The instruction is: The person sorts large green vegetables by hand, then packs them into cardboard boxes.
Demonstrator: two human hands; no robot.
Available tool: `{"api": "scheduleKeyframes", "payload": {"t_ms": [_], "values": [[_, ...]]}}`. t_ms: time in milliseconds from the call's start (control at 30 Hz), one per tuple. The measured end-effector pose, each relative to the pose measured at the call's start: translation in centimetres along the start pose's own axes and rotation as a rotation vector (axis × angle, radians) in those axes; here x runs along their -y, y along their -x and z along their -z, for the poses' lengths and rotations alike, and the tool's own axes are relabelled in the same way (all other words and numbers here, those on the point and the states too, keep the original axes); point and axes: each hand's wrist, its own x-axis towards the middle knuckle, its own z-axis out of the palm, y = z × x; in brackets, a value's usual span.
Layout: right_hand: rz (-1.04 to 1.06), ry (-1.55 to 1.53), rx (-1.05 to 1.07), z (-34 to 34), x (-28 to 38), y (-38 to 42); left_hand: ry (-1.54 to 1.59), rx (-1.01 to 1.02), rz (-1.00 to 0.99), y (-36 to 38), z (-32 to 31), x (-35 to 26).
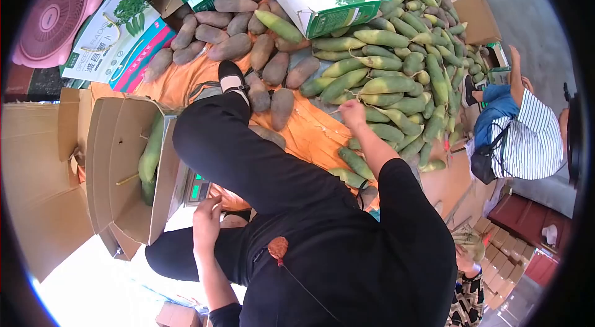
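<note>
My right hand [352, 114] is closed at the near-left edge of a large pile of green radishes [389, 85]. Its fingers are pinched together; a thin pale bit shows at the fingertips, too small to name. Over my bent leg, my left hand [206, 223] is loosely curled with its fingers apart, and nothing shows in it. Beside it stands an open cardboard box [127, 166] with green radishes [150, 156] inside. A scale with a green-lit display [197, 189] is partly visible at the box's side.
Dark reddish radishes [230, 47] lie on an orange cloth [319, 132] around my foot. Printed cartons [338, 17] stand at the back, near a pink fan [56, 11]. A person in a striped shirt [533, 135] is at the right; another person [469, 290] sits lower right.
</note>
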Motion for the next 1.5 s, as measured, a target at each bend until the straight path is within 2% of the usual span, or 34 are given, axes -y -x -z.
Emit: {"api": "scheduleKeyframes", "payload": {"t_ms": [67,100,167,200,233,300,333,433,567,633,667,700,733,767,833,867,933,967,1033,1067,1100,1167,1200,1233,1267,1300,1333,1367,1433,1467,1500], "values": [[0.08,0.084,-0.306,1.5,-0.1,-0.8,0.11,-0.225,-0.007,1.5,1.3,-1.0],[0.085,0.082,-0.307,2.1,-0.5,-1.8,0.072,-0.295,-0.019,2.1,1.9,-0.9],[-0.25,-0.224,-0.271,2.2,-1.6,-3.5,0.078,-0.448,-0.002,3.2,2.7,-1.3],[-0.448,-0.3,-0.105,3.8,1.6,-2.0,0.076,-0.519,-0.014,3.7,3.0,-1.3],[-0.44,-0.299,-0.098,3.8,2.3,-1.7,0.101,-0.573,-0.003,3.9,3.1,-1.1],[-0.652,-0.543,0.023,3.9,3.9,-1.6,0.089,-0.606,-0.004,4.2,3.3,-1.1],[-0.686,-0.588,0.037,3.2,3.1,-2.3,0.094,-0.621,0.001,4.2,3.4,-1.5],[-0.679,-0.647,0.107,2.7,1.0,-4.3,0.054,-0.566,-0.008,4.0,4.0,-3.6],[-0.684,-0.663,0.037,3.0,-1.4,-6.5,-0.057,-0.619,-0.092,3.7,5.7,-5.5],[-0.464,-0.466,0.015,3.3,-2.0,-6.6,-0.198,-0.734,-0.135,3.0,6.6,-4.0],[-0.42,-0.49,0.015,2.6,-8.3,-10.3,-0.251,-0.763,-0.117,2.7,7.1,-3.6],[-0.147,-0.117,0.149,0.7,-12.7,-14.1,-0.305,-0.781,-0.092,2.7,7.4,-3.2],[-0.129,-0.125,0.143,3.8,-7.8,-9.8,-0.304,-0.78,-0.053,2.8,7.5,-2.4],[-0.355,-0.385,0.11,5.3,-0.8,-4.7,-0.299,-0.801,-0.061,3.1,7.5,-1.6],[-0.222,-0.414,0.096,6.1,-0.3,-4.3,-0.405,-0.76,0.07,2.5,7.1,-0.3],[-0.196,-0.425,0.081,6.5,0.7,-3.8,-0.359,-0.726,0.125,2.5,6.8,0.3],[-0.235,-0.465,-0.023,7.6,1.9,-3.4,-0.367,-0.718,0.168,2.1,6.4,0.9],[-0.221,-0.472,-0.037,8.2,0.4,-6.3,-0.369,-0.71,0.187,2.3,6.4,0.9],[0.381,-0.029,-0.168,7.0,-6.6,-11.3,-0.342,-0.71,0.177,2.2,6.6,1.9],[0.313,-0.144,-0.26,8.0,-3.5,-10.1,-0.317,-0.726,0.166,2.1,6.6,2.4],[0.337,-0.154,-0.29,9.3,-0.9,-9.4,-0.294,-0.74,0.155,2.0,6.6,2.8],[0.129,-0.124,-0.496,11.7,2.9,-8.2,-0.259,-0.739,0.139,1.9,6.8,3.9],[0.187,-0.167,-0.507,13.4,4.5,-7.9,-0.273,-0.762,0.133,1.9,6.9,4.2],[0.349,0.315,-0.608,14.2,1.2,-11.2,-0.308,-0.772,0.156,2.2,7.2,3.5],[0.082,-0.258,-0.587,15.5,5.9,-7.6,-0.323,-0.782,0.15,2.5,7.3,3.7],[0.34,0.088,-0.599,16.4,4.5,-9.0,-0.344,-0.791,0.145,2.6,7.5,4.1],[0.492,0.021,-0.599,17.0,5.5,-8.3,-0.315,-0.775,0.141,2.8,7.8,4.2],[0.146,-0.571,-0.323,18.0,12.4,-1.5,-0.282,-0.762,0.141,3.1,7.8,4.0],[0.054,-0.679,-0.292,17.9,15.3,-0.8,-0.259,-0.744,0.111,3.4,8.1,3.3],[0.12,-0.817,-0.209,17.9,17.0,0.1,-0.242,-0.736,0.097,3.3,8.2,3.2],[0.158,-0.776,-0.129,18.2,19.6,1.5,-0.225,-0.726,0.078,3.4,8.3,3.1]]}}
